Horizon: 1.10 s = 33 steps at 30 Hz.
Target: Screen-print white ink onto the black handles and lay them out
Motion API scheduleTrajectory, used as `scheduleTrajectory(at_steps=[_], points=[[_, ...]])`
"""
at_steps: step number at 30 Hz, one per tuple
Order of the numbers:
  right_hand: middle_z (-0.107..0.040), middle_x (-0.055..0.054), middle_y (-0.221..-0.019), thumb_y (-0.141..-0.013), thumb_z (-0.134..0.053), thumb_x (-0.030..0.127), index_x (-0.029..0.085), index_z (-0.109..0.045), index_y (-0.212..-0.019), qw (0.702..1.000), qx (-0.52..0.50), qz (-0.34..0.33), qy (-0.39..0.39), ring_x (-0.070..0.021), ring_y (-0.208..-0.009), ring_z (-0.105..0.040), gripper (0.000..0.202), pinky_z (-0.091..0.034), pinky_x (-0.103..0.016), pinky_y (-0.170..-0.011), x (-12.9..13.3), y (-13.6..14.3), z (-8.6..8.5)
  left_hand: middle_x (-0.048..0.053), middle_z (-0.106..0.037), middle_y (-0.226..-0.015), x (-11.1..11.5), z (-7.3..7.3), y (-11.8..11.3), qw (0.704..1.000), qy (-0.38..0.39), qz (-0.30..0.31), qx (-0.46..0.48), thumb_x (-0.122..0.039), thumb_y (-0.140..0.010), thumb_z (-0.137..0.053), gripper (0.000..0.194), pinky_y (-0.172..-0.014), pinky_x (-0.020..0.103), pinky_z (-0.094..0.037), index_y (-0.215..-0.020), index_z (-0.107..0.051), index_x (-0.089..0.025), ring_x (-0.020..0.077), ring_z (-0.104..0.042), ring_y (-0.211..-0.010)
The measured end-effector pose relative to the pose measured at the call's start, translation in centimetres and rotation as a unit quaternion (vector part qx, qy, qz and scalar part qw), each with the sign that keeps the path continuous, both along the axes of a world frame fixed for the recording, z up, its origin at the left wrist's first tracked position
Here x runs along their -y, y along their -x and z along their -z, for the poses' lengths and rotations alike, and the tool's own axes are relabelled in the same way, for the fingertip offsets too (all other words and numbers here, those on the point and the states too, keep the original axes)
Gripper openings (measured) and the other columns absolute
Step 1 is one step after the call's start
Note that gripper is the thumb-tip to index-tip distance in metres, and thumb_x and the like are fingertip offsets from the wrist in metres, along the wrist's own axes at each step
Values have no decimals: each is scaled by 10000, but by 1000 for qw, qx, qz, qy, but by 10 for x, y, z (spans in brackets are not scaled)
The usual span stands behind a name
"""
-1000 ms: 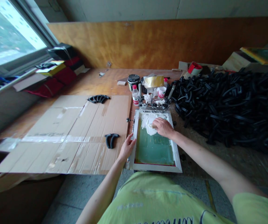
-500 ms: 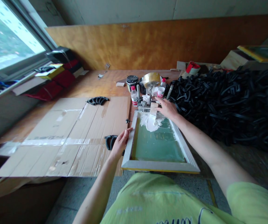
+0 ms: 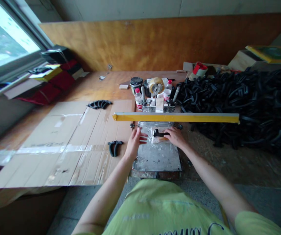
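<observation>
A black curved plastic handle [image 3: 159,133] lies on a small fixture over the metal base plate [image 3: 158,158]. At its right end, the fingers of my right hand [image 3: 177,137] are closed on it. My left hand [image 3: 134,142] hovers over the plate's left side, fingers apart and holding nothing, a little short of the handle. The screen-printing frame [image 3: 177,117] is tilted up beyond both hands, showing its yellow-taped edge. A wooden squeegee handle [image 3: 159,105] stands behind that edge, its lower part hidden.
Black handles lie on a cardboard sheet [image 3: 81,137] to the left: a row [image 3: 100,104] at the back and two [image 3: 115,148] nearer. A large heap of black parts [image 3: 230,107] fills the right side. Bottles [image 3: 138,99], a paint tub [image 3: 136,85] and a tape roll [image 3: 156,85] stand behind the frame.
The frame has swung up from lying flat, uncovering the metal plate and the handle. My left hand has left the frame's side; my right hand has come down from near the squeegee to the handle.
</observation>
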State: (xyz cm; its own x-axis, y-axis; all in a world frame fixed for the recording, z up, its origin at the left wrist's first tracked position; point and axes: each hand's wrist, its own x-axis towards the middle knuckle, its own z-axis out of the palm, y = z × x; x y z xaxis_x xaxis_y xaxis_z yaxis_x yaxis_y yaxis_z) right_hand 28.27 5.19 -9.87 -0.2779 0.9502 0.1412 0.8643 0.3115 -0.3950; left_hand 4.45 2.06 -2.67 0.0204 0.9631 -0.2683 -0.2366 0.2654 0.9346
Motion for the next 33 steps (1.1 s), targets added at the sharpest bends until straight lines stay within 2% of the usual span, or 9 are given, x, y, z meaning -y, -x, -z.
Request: scheduleTrajectory(at_steps=[3,7,9,13,18,22,25,30,33], points=[[-628,-86,-946,-884,-607,270,196,-664,-945,997,-47,3,-55,-239,-978,-541,112,-436,-389,-897,37,38,-14,91,-694,-937,38,28,-18,987,124,100,5,-694,-774,-560,626,-582,285,-533,-1148,-534,-193,189,-671,-747],[-637,-59,-933,-909,-580,286,216,-652,-1036,984,-74,-151,-54,-211,-959,-554,162,-450,-363,-893,63,54,-14,25,-649,-774,55,42,-17,990,125,54,-42,-694,-752,-569,537,-499,223,-468,-931,-516,-190,144,-626,-628],[-650,-49,-940,-930,-536,259,226,-657,-1034,990,-69,-118,-43,-190,-938,-568,163,-457,-335,-863,50,18,-8,4,-620,-688,52,39,-3,988,91,65,-108,-685,-739,-582,532,-463,209,-423,-899,-510,-182,130,-588,-563],[-639,-146,-878,-865,-496,152,171,-667,-839,986,43,144,-71,-251,-963,-550,174,-425,-416,-849,-2,-113,7,-8,-616,-673,51,27,29,980,39,99,-165,-669,-784,-534,527,-472,220,-411,-963,-521,-173,114,-530,-523],[-582,-144,-709,-830,-482,146,230,-446,-524,976,148,155,-27,-313,-1002,-542,319,-378,-541,-836,-36,-208,40,-14,-617,-711,60,8,36,974,0,129,-184,-607,-872,-470,434,-513,216,-413,-968,-505,-185,106,-518,-555],[-597,-188,-729,-800,-403,65,235,-350,-462,964,223,143,2,-317,-985,-551,382,-379,-545,-816,-37,-211,60,4,-641,-742,61,-4,32,968,-26,158,-193,-576,-907,-436,390,-546,222,-429,-933,-489,-191,119,-538,-598],[-621,-192,-752,-773,-373,32,218,-445,-501,958,243,151,5,-322,-1027,-534,337,-373,-548,-842,-36,-208,62,4,-641,-749,61,-8,32,964,-37,167,-206,-565,-916,-431,379,-556,224,-433,-974,-489,-195,123,-540,-604],[-679,-160,-902,-788,-446,67,167,-648,-806,954,251,162,-7,-315,-1170,-490,226,-282,-558,-1009,-18,-204,57,2,-642,-761,57,-10,33,961,-47,172,-212,-555,-918,-433,387,-560,221,-432,-1043,-498,-194,124,-546,-610],[-679,-170,-997,-835,-505,194,153,-665,-986,957,185,222,14,-306,-1065,-570,224,-392,-482,-934,-6,-185,53,6,-648,-782,53,-8,35,962,-47,171,-209,-551,-918,-437,394,-568,220,-434,-1062,-502,-190,126,-558,-628]])
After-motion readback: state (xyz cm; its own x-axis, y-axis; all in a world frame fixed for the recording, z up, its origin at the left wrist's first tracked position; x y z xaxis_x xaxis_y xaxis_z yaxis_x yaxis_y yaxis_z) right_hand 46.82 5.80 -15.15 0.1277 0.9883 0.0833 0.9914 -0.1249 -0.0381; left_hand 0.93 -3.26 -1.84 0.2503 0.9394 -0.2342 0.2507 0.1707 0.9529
